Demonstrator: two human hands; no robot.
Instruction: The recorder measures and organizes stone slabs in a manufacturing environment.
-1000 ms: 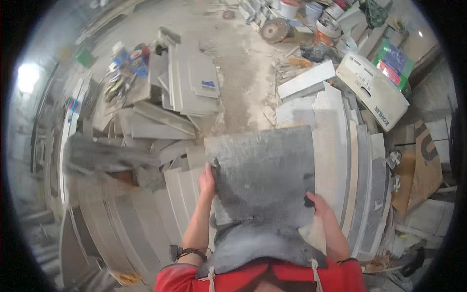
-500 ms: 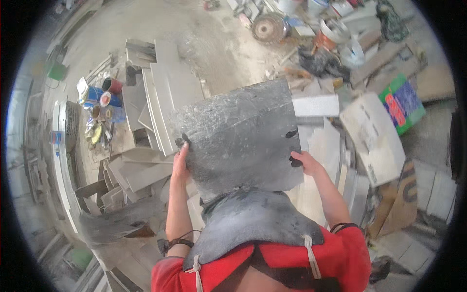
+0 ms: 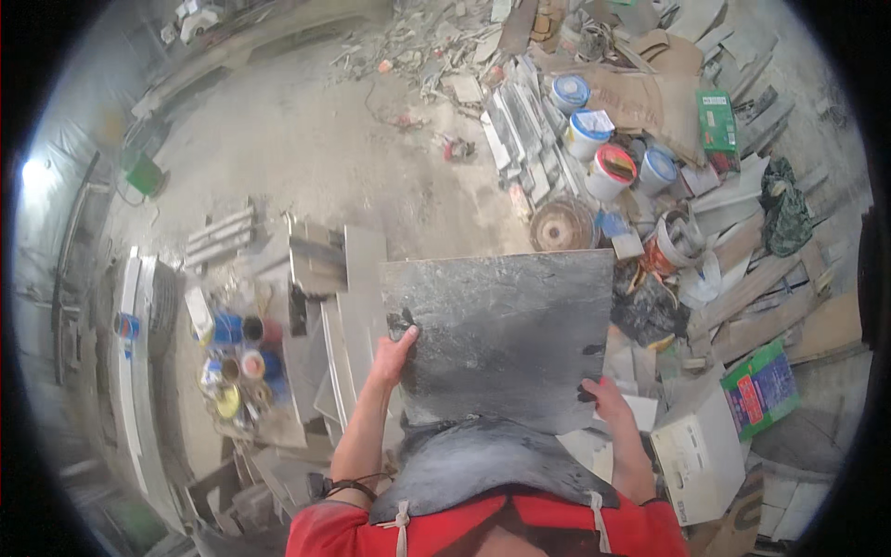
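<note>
Both hands — left [image 3: 394, 351], right [image 3: 603, 397] — still grip the grey slab [image 3: 501, 334], now swung over paint buckets [image 3: 613, 172].

The large grey slab [image 3: 501, 339] hides the floor and the stacked tiles directly behind it, and its lower edge disappears behind the dark apron [image 3: 487, 469] at the person's chest. Most of the fingers of the left hand [image 3: 394, 351] and the right hand [image 3: 603, 397] are tucked behind the slab's edges, so only thumbs and knuckles show. The small cans [image 3: 237, 357] at the left are too small to tell apart. The round rim blacks out every corner.
</note>
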